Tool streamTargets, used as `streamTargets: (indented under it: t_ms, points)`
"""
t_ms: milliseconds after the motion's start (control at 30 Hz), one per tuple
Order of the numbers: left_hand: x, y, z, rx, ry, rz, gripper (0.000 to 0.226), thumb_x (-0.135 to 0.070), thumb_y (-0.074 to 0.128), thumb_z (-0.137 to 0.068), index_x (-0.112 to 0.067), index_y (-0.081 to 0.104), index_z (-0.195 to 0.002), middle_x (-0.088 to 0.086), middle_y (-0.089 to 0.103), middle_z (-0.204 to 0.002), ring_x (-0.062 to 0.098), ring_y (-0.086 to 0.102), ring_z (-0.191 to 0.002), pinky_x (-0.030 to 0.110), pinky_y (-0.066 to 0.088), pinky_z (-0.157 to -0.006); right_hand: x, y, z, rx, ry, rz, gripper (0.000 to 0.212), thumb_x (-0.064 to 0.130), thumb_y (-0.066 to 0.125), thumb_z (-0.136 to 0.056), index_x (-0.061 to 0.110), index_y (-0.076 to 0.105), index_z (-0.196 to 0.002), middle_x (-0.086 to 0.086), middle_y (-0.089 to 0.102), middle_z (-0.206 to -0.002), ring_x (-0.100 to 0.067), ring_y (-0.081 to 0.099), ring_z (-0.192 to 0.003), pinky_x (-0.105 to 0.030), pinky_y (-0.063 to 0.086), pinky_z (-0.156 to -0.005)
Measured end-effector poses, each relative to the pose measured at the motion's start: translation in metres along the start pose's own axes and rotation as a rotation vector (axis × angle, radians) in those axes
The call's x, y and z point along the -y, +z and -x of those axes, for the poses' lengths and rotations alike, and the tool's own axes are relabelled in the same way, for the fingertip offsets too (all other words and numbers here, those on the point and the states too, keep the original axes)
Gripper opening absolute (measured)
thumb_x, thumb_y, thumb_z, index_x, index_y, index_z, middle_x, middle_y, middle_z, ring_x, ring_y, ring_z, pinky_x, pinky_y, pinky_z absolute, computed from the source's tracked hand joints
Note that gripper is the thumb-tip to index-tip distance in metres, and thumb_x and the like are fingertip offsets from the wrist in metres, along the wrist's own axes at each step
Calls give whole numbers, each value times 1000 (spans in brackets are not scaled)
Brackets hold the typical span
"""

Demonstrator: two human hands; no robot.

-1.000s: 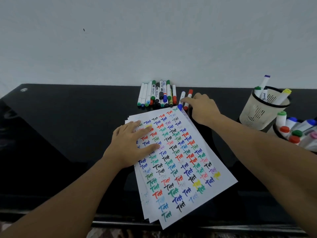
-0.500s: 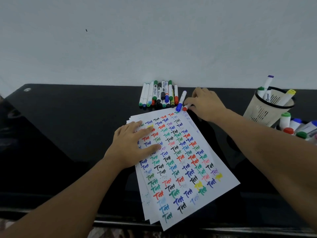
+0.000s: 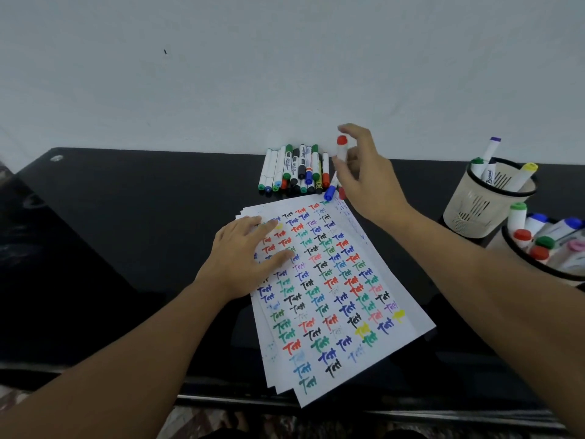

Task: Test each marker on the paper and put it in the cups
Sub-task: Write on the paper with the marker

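Observation:
My right hand holds a red-capped white marker upright, lifted above the table's far edge. A blue-capped marker lies just below it at the top corner of the paper stack, which is covered in coloured "Test" scribbles. My left hand presses flat on the left part of the top sheet. A row of several markers lies beyond the paper. At the right stand a cream mesh cup and a second cup, each with several markers in it.
The table is black glass with its front edge just under the paper's lower corner. A white wall rises directly behind the row of markers. The second cup is partly cut off by the right frame edge.
My right hand has picked the red-capped marker up off the table and raised it upright. The blue marker stays by the paper. My left hand has not moved.

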State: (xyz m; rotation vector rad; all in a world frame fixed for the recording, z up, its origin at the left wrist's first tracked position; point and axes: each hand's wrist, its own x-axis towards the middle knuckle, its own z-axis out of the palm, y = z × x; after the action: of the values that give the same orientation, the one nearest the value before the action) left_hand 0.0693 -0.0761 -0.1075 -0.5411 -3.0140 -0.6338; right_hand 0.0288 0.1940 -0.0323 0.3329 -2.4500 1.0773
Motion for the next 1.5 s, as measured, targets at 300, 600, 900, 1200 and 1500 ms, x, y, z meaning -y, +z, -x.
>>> streamTargets:
  t_ms: [300, 600, 900, 1200, 1500]
  points:
    - [-10, -7, 8, -151, -21, 66, 67, -59, 45, -100, -27, 32, -157, -4, 49, -147, 14, 37, -135, 37, 30, -114, 31, 38, 43, 17, 545, -652, 29, 18, 72, -98, 19, 48, -115, -17, 70, -106, -32, 73, -102, -52, 59, -97]
    - [-7, -5, 8, -175, 44, 67, 43, -50, 49, -102, -27, 54, -138, -14, 58, -123, 6, 46, -113, 34, 45, -98, 24, 28, 51, 149, 595, -761, 34, 14, 78, -93, 10, 50, -112, -28, 72, -110, -29, 76, -103, -46, 58, -100]
    - [-7, -3, 9, -207, 71, 32, 31, -41, 47, -105, -25, 59, -129, -9, 61, -120, 8, 48, -107, 32, 45, -93, 22, 32, 53, 282, 379, -259, 27, 36, 77, -94, 26, 59, -112, -3, 72, -114, -19, 69, -108, -43, 55, -98]
    - [-8, 0, 13, -281, 144, 51, 26, -31, 54, -104, -19, 61, -125, -4, 64, -116, 9, 48, -101, 31, 44, -88, 34, 51, 45, 655, -169, 470, 36, 41, 40, -111, 32, 51, -144, 4, 64, -127, -18, 59, -117, -44, 41, -109]
    - [-2, 4, 13, -299, 251, 58, 27, -27, 58, -102, -15, 64, -125, -3, 67, -111, 10, 52, -100, 25, 40, -86, 29, 57, 46, 535, -358, 718, 42, 56, 23, -109, 39, 58, -123, 11, 63, -85, -14, 57, -79, -42, 36, -89]
